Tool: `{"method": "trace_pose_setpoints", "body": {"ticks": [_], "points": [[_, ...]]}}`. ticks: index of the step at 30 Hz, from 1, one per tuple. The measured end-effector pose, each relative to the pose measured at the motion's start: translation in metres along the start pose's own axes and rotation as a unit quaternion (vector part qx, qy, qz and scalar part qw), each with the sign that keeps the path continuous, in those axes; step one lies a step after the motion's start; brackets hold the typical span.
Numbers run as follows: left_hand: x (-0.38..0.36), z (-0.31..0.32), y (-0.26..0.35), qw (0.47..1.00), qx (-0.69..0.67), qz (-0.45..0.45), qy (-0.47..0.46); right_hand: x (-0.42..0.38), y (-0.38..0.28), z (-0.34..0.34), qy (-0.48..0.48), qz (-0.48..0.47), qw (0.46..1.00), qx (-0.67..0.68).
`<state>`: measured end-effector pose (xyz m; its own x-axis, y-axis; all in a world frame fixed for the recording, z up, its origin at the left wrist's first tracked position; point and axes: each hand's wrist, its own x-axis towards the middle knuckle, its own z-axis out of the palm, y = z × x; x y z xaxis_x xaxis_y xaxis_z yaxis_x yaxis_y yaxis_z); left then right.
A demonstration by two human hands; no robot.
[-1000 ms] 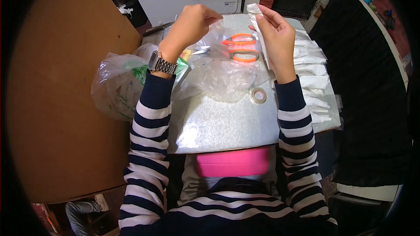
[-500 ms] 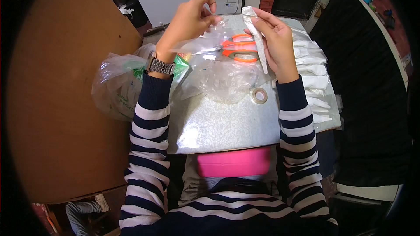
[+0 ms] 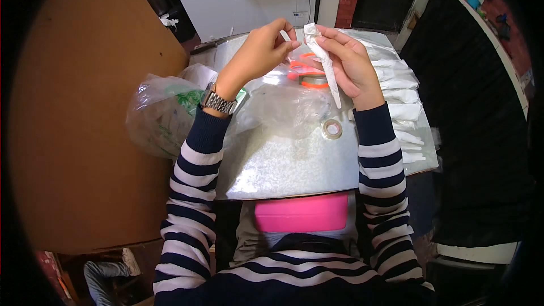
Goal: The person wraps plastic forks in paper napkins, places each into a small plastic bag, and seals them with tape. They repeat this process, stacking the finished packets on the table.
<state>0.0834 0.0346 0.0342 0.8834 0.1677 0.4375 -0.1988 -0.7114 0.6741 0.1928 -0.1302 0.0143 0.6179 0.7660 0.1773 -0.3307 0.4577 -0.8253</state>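
My right hand (image 3: 350,65) holds a narrow white wrapped bundle (image 3: 325,62) between thumb and fingers, its thin end pointing down. Just left of the bundle's top is my left hand (image 3: 265,51), with thumb and forefinger pinched together; what they hold, if anything, is too small to make out. Orange-handled scissors (image 3: 315,85) lie on the table beneath the hands, partly hidden by a clear plastic bag (image 3: 286,105). A roll of tape (image 3: 332,129) rests below the bundle. Several similar white bundles (image 3: 403,92) lie in a row at the table's right side.
A clear bag with green print (image 3: 164,116) hangs over the left table edge (image 3: 226,170). On my lap sits a pink container (image 3: 301,213). A brown panel (image 3: 90,124) stands at the left. Another person's leg (image 3: 102,277) shows at the lower left.
Both hands have moved slightly down, and my left hand has come closer to the bundle's top. The bundle has shifted left and tilts more. The view has shifted a little.
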Motion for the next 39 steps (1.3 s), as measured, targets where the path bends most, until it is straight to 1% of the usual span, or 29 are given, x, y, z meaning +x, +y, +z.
{"method": "trace_pose_setpoints", "body": {"ticks": [1,3,6,9,12,15,16,19,20,23,24,27,28,31,34,37,39], "points": [[-0.003,-0.002,0.002,1.0,-0.01,-0.024,-0.006,0.001,-0.001,0.0,0.008,0.0,1.0,-0.02],[-0.012,-0.008,0.01,0.997,-0.028,-0.073,-0.019,0.001,-0.001,0.003,-0.005,0.022,0.999,-0.033],[-0.02,-0.012,0.004,0.998,-0.008,-0.07,-0.004,0.003,0.003,0.009,-0.031,0.063,0.997,-0.032],[-0.033,-0.016,0.005,0.994,-0.056,-0.09,0.001,0.0,-0.002,0.019,-0.04,0.108,0.993,-0.012],[-0.042,-0.011,-0.004,0.986,-0.146,-0.079,-0.012,0.004,-0.008,0.02,-0.053,0.119,0.991,-0.015],[-0.05,-0.01,0.004,0.952,-0.258,-0.158,-0.042,0.001,-0.006,0.024,-0.057,0.117,0.991,-0.015],[-0.052,-0.011,0.001,0.946,-0.28,-0.153,-0.063,0.003,-0.002,0.021,-0.058,0.116,0.991,-0.015],[-0.062,-0.018,0.005,0.979,-0.178,-0.056,-0.077,-0.002,0.001,0.021,-0.055,0.119,0.991,-0.007],[-0.064,-0.024,0.013,0.976,-0.166,-0.078,-0.121,-0.003,0.003,0.02,-0.054,0.116,0.992,-0.008],[-0.071,-0.015,0.005,0.992,-0.075,-0.09,-0.054,-0.009,0.004,0.021,-0.045,0.109,0.993,-0.032],[-0.074,-0.014,0.006,0.994,-0.044,-0.09,-0.045,-0.01,0.005,0.019,-0.048,0.11,0.992,-0.036],[-0.074,-0.006,0.004,0.998,-0.054,-0.026,0.025,-0.016,0.006,0.021,-0.05,0.127,0.99,-0.043],[-0.074,-0.004,0.009,0.995,-0.087,-0.042,0.031,-0.018,0.008,0.02,-0.047,0.128,0.99,-0.042],[-0.076,-0.004,0.015,0.994,-0.089,-0.063,-0.001,-0.02,0.005,0.019,-0.044,0.127,0.989,-0.068],[-0.079,0.002,0.008,0.987,-0.139,-0.075,0.018,-0.019,0.0,0.013,-0.055,0.11,0.989,-0.083],[-0.078,0.009,0.001,0.933,-0.319,-0.15,0.077,-0.016,-0.004,0.007,-0.051,0.058,0.99,-0.121],[-0.076,0.009,0.004,0.924,-0.339,-0.15,0.09,-0.016,-0.006,0.006,-0.035,0.028,0.985,-0.164]]}}
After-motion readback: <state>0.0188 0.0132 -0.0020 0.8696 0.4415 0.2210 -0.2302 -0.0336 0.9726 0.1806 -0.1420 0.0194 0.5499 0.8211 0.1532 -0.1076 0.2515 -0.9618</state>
